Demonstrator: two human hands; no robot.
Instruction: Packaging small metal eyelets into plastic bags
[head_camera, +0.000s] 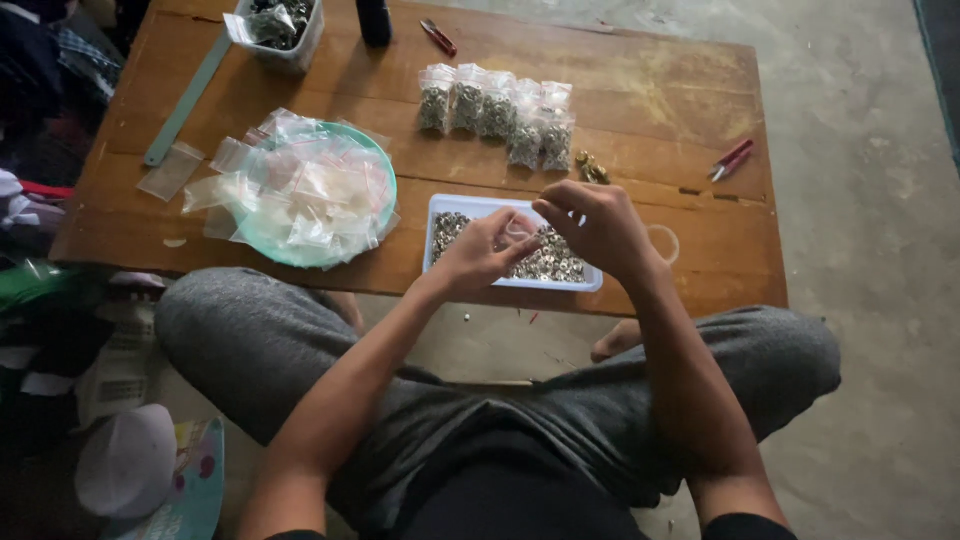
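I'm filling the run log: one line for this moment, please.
left hand: holds small clear bag | right hand: pinching at bag | below: white tray of metal bits

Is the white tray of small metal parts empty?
No, the white tray under both hands is filled with small silvery metal parts.

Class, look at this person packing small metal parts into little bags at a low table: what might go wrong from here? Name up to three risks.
1. The left hand and right hand hold a small clear bag above the white tray of metal parts; pieces may spill onto the floor.
2. The tray sits near the wooden table edge, so a knee could knock it off.
3. The filled bags stand upright in a row and might topple.
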